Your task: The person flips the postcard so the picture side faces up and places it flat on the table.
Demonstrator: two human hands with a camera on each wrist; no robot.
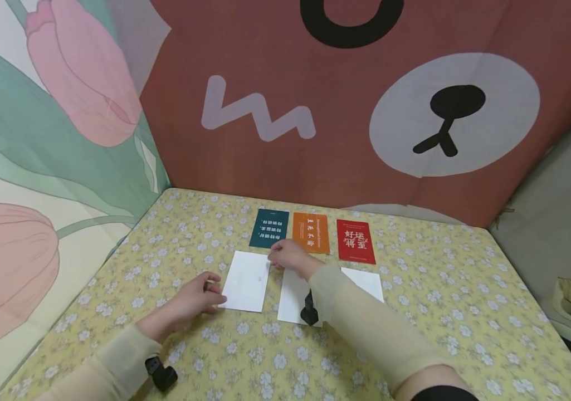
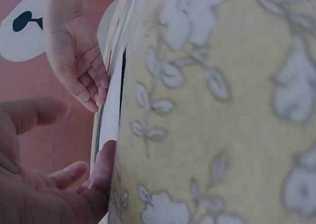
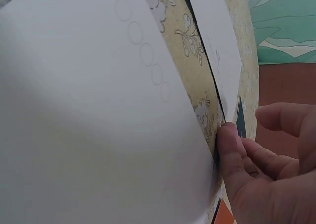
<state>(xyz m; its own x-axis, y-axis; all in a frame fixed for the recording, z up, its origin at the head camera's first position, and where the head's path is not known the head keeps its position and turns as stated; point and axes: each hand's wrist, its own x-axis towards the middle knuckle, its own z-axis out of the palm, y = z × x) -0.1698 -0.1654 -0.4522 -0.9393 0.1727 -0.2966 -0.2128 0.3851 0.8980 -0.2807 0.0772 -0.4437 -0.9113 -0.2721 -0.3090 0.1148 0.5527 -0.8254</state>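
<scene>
Three white cards lie in a row on the flowered cloth. My left hand (image 1: 190,301) is beside the left white card (image 1: 245,281), fingers loosely bent and a fingertip at its near left edge. At that card's far right corner is my right hand (image 1: 292,259), its fingertips right at the edge. The right wrist view shows its relaxed fingers (image 3: 229,140) against the card's rim. Partly under my right forearm lies the middle white card (image 1: 292,298), which bears a row of faint circles in the right wrist view. The right white card (image 1: 365,281) is partly hidden by the sleeve.
Behind the white cards lie a teal card (image 1: 269,228), an orange card (image 1: 311,233) and a red card (image 1: 356,241), all with printed characters. A patterned yellow cloth (image 1: 440,312) covers the table. Printed fabric walls (image 1: 265,167) stand at the back and sides.
</scene>
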